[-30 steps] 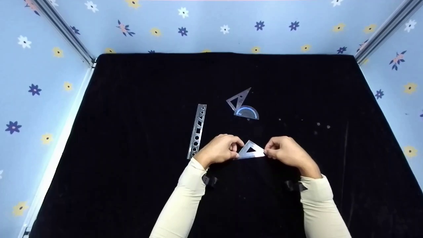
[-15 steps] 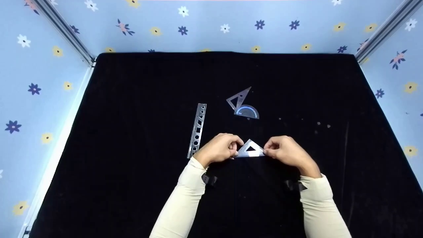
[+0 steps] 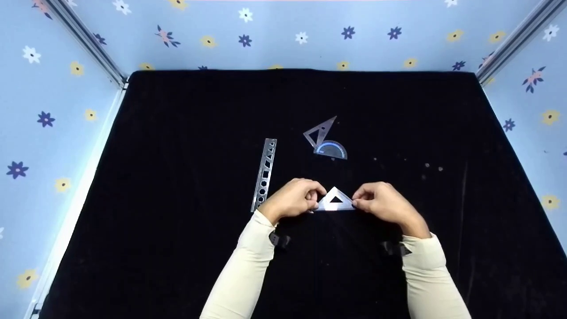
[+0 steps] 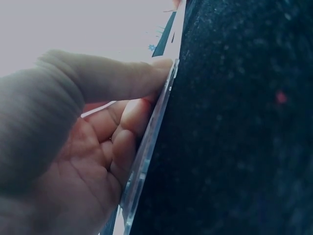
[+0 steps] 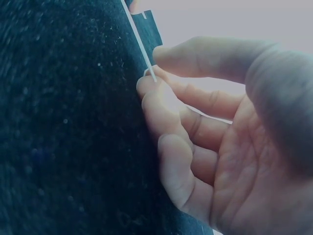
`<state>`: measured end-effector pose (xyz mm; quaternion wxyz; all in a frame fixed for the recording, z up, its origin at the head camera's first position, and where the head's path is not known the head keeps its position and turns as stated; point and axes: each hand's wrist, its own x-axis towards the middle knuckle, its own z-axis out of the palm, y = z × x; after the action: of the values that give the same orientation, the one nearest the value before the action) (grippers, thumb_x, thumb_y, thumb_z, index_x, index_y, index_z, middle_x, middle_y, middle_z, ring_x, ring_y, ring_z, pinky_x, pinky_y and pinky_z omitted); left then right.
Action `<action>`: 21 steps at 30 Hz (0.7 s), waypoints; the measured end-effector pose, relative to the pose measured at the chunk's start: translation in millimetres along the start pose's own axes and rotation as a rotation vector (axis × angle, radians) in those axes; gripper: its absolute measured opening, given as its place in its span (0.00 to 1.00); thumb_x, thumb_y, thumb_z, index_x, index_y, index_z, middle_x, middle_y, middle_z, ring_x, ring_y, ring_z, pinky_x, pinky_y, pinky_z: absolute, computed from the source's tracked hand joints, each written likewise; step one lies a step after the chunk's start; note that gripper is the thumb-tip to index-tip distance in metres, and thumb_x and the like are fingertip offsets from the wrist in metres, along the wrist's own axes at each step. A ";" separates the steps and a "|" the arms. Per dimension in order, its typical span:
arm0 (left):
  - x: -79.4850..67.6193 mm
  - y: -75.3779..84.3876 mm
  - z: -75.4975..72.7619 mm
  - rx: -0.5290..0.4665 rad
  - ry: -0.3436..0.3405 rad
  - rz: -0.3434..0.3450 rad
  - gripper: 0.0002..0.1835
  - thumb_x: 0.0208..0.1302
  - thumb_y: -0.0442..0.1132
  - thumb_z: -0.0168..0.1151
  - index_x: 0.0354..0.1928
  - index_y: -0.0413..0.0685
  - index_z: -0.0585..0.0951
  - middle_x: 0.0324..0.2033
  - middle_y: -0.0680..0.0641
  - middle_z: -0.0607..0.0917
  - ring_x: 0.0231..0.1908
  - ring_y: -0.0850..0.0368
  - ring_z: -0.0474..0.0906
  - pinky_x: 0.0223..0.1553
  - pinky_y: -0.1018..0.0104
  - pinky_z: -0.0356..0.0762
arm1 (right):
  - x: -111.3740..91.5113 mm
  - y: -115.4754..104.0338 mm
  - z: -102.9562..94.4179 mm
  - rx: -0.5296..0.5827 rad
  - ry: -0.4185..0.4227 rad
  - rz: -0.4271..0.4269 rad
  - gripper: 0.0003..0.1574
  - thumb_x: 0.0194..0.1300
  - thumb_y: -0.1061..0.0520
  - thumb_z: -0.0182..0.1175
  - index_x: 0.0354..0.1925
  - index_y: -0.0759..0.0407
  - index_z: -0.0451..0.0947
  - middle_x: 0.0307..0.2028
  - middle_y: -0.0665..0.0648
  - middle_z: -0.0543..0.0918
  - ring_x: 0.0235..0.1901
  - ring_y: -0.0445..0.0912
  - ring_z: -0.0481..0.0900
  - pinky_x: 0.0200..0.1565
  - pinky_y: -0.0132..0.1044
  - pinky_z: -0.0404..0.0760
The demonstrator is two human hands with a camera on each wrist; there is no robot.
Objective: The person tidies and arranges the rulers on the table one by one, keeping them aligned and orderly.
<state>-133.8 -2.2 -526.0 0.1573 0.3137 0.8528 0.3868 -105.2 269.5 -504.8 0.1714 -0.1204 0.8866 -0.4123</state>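
A clear plastic set square (image 3: 328, 206) with a triangular cut-out lies between the two hands, its long edge nearest the person and its apex pointing away. My left hand (image 3: 294, 198) pinches the left corner between thumb and curled fingers; the thumb tip (image 4: 159, 73) shows near the plastic edge in the left wrist view. At the opposite corner, my right hand (image 3: 383, 201) holds the tip by thumb and fingers. In the right wrist view the set square's thin edge (image 5: 139, 41) runs down to the fingertips. The corners are partly hidden by the fingers.
Left of the left hand lies a clear stencil ruler (image 3: 266, 174) with shaped holes, its near end partly behind the wrist. Farther back, a second, narrower set square (image 3: 327, 126) overlaps a protractor (image 3: 331, 153). Black cloth (image 3: 177, 199) covers the table; flowered panels (image 3: 283, 53) surround it.
The set square has turned slightly, its long edge now nearly level and its left corner farther into the left fingers. Both hands have barely moved; the other pieces stay put.
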 end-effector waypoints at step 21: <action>-2.2 0.1 -2.2 0.029 0.000 0.029 0.10 0.60 0.33 0.69 0.44 0.48 0.89 0.28 0.58 0.78 0.30 0.65 0.74 0.39 0.70 0.74 | 0.2 1.4 -0.9 -0.028 -0.026 -0.017 0.11 0.68 0.55 0.64 0.28 0.55 0.85 0.19 0.50 0.82 0.20 0.42 0.78 0.23 0.32 0.74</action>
<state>-133.3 -4.8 -524.4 0.1473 0.3283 0.8536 0.3766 -105.8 270.9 -505.4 0.1777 -0.1358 0.8888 -0.3999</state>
